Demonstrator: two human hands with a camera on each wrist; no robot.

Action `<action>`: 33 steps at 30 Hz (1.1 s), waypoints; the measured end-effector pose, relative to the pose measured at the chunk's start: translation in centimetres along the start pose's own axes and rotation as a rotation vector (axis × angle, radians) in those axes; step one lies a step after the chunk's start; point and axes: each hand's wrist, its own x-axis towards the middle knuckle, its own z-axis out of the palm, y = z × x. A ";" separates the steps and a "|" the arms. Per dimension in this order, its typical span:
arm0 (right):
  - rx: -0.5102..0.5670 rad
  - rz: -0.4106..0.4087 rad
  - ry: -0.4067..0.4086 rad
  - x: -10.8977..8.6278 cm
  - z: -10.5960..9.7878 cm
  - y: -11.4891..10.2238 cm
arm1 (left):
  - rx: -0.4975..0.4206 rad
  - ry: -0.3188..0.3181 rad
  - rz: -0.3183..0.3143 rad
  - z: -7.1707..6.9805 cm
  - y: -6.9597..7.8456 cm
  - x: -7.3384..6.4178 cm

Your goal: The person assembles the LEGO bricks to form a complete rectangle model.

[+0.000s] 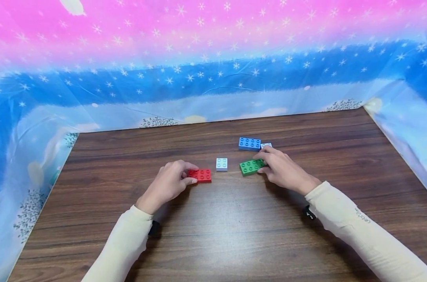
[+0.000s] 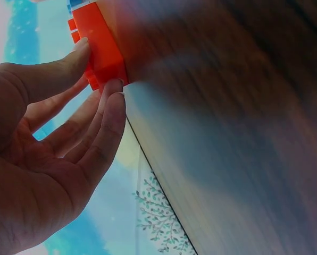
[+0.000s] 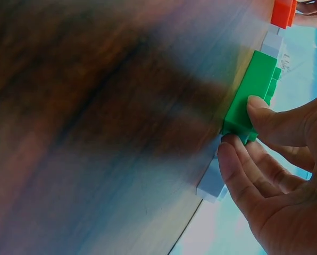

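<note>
Between thumb and fingers, my left hand point(image 1: 170, 180) pinches the left end of a red toy building brick point(image 1: 204, 176) with studs on top. In the left wrist view the thumb lies on the side of the red brick point(image 2: 101, 45). My right hand point(image 1: 283, 168) grips the right end of a green building brick point(image 1: 249, 167), which is slightly angled on the table. The right wrist view shows the thumb against the side of the green brick point(image 3: 254, 87). A small white square brick point(image 1: 222, 164) sits between the two held bricks, touched by neither hand.
Behind the green brick lies a blue brick point(image 1: 249, 144). Beside it is a second white brick point(image 1: 266, 145), partly hidden by my right hand. The dark wooden table point(image 1: 213, 231) ends at a pink and blue snowflake cloth point(image 1: 206, 74) at the back and sides.
</note>
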 end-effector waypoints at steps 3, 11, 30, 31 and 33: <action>0.013 0.010 -0.003 -0.1 0.0 0.0 | -0.003 -0.006 0.016 0.2 0.3 0.0; 0.048 0.044 -0.020 -0.7 -0.3 -0.1 | 0.005 -0.030 0.047 0.9 1.6 0.5; 0.088 0.082 -0.054 -1.5 -0.4 -0.2 | 0.006 -0.065 0.024 2.4 4.2 2.0; 0.091 0.080 -0.054 -1.5 -0.4 -0.3 | 0.009 -0.065 0.028 2.4 4.2 2.1; 0.092 0.078 -0.056 -1.5 -0.4 -0.3 | 0.012 -0.064 0.038 2.6 4.4 2.2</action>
